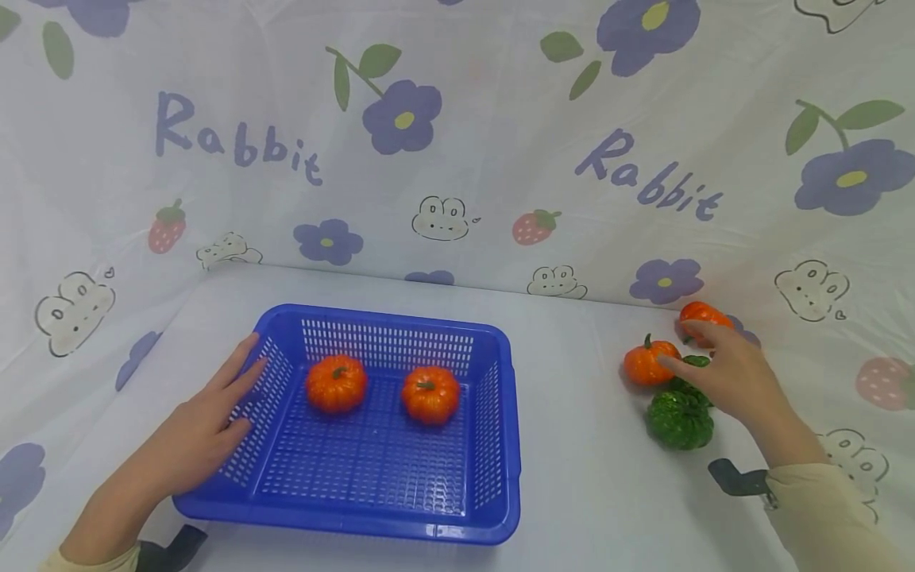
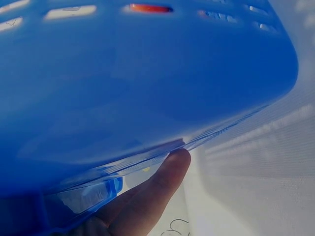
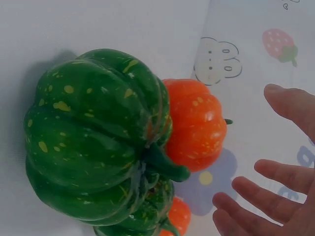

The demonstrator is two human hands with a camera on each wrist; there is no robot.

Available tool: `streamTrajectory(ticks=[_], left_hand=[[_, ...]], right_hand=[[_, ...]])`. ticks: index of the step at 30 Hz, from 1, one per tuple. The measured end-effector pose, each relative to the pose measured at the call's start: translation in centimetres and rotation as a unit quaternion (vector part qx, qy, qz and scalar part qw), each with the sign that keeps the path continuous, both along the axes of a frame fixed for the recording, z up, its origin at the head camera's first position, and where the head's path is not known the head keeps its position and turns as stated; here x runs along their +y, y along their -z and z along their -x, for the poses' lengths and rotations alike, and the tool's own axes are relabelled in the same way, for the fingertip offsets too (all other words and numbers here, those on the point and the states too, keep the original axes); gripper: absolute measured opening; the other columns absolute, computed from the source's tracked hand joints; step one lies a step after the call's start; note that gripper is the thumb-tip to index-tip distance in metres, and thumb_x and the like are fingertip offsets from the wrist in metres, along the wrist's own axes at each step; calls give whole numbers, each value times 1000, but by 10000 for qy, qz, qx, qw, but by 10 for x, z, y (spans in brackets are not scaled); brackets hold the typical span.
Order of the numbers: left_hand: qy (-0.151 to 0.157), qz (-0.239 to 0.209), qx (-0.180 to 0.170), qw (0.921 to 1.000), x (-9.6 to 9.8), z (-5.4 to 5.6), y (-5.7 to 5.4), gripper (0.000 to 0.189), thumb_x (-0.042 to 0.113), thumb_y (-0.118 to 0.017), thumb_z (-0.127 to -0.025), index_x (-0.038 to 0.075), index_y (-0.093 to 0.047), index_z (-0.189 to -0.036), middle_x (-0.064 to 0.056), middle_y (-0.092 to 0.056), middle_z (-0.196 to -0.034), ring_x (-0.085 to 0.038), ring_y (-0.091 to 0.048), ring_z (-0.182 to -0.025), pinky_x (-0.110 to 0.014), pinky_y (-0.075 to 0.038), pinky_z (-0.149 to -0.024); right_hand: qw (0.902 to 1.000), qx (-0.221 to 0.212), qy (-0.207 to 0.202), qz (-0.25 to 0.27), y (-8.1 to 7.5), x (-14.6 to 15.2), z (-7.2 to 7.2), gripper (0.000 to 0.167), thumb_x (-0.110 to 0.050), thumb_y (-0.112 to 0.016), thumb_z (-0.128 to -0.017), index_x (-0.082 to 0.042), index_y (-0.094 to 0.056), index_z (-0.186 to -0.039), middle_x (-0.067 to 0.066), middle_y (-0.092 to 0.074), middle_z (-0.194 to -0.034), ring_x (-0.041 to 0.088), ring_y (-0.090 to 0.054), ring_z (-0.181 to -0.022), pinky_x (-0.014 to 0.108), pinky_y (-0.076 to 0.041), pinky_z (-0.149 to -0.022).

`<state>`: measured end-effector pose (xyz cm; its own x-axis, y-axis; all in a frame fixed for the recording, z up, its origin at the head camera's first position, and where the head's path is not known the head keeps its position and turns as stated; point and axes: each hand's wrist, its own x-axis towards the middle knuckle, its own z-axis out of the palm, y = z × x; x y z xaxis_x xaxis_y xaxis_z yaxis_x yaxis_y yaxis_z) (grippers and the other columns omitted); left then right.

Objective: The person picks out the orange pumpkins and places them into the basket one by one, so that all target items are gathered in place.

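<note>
The right hand point(image 1: 739, 377) was spread wide by the outside pumpkins and held nothing.
Two orange pumpkins point(image 1: 337, 384) lay in the basket point(image 1: 357, 524), while the left hand point(image 1: 200, 433) rested on its left rim with the fingers extended. Well apart, to the right, stood a front orange pumpkin point(image 1: 646, 367), a back orange pumpkin point(image 1: 696, 316) and two green pumpkins point(image 1: 679, 423), one partly hidden. In my judgement, the step in hand was a reach, not yet a grasp; the next move called for closing the fingers around one pumpkin without pushing its neighbours. On the cloth point(image 1: 486, 143), "Rabbit" could be read twice, in purple; I could see no brand or label on the basket.
</note>
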<state>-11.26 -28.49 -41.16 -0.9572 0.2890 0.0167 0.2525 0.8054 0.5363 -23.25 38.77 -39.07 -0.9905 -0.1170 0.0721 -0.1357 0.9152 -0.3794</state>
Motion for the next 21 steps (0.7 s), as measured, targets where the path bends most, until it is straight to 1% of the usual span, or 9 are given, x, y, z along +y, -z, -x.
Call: streamTrajectory(ticks=[3,9,15,21], left_hand=[[2,4,7,10000,0,0,0,73,-1,-61,-102,-4,-30,-168,-8,5,-183,-55,-34,-153,-72,-40,-113],[16,-13,-10,10000,0,-1,1,74,-1,-61,-102,-4,-29,-168,-8,5,-183,-54,-32,-154,-72,-39,-113],[29,-24,36,10000,-1,0,2,73,-2,-61,-102,-4,-30,-168,-7,5,-183,-54,-33,-154,-71,-39,-113],[27,-46,62,10000,-2,0,2,73,-2,-60,-102,-5,-30,-168,-7,5,-183,-55,-33,-154,-71,-39,-113]], right_hand=[[9999,-116,6,3,2,-1,1,81,-46,-81,-98,8,-53,-151,36,-59,-140,57,-56,-127,78,-48,-99],[9997,-243,5,-3,6,-4,3,89,-53,-78,-98,9,-49,-155,35,-55,-147,57,-55,-130,75,-50,-100],[9996,-282,-50,21,10,-5,6,90,-50,-80,-97,11,-48,-155,36,-55,-148,57,-55,-129,72,-54,-98],[9994,-323,-63,46,13,-6,10,90,-49,-81,-97,11,-47,-155,36,-54,-148,57,-54,-130,72,-53,-99]])
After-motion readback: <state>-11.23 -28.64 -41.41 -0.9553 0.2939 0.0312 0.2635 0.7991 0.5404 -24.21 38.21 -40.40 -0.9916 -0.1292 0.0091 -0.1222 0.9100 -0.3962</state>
